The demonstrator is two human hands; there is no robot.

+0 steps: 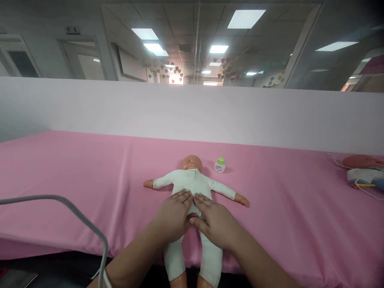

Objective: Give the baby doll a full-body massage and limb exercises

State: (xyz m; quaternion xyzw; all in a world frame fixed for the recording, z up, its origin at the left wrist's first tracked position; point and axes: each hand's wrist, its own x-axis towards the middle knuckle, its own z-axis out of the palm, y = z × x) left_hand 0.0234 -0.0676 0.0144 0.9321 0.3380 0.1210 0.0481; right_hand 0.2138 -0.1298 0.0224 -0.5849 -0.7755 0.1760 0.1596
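Lying underneath: doll | left hand: flat atop its middle, fingers together | right hand: flat alongside, thumb out

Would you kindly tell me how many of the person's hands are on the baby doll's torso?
2: the left hand lies on the lower torso of the baby doll, at picture left, and the right hand beside it, at picture right. Neither is hidden.

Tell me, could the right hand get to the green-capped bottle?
Probably yes: between the right hand, resting on the doll, and the green-capped bottle lies only the doll's outstretched arm, which looks low enough to reach over.
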